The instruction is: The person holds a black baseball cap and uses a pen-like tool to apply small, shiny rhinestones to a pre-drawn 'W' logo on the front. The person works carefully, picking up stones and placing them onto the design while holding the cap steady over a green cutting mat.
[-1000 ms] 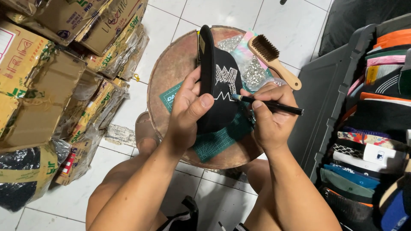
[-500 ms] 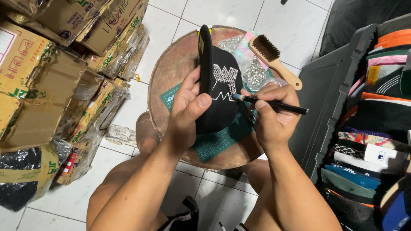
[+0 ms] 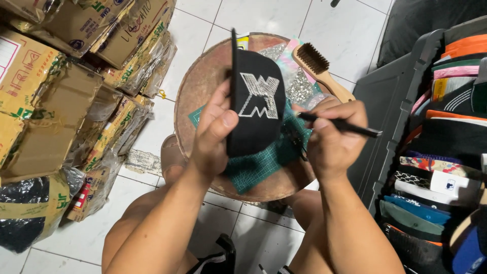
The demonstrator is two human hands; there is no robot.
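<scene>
Gripping the black cap (image 3: 256,109) upright, the left hand (image 3: 213,137) faces its crown toward the right hand (image 3: 332,137), closed around a black pen (image 3: 340,124) just beside

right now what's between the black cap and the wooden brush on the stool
In the head view, a clear packet of silvery glittery bits lies between the black cap and the wooden brush, on the round stool.

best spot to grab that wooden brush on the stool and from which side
Take the wooden brush by its bare handle, coming from the right. The handle slopes toward the right hand, while the dark bristled head lies farther away at the stool's back edge.
</scene>
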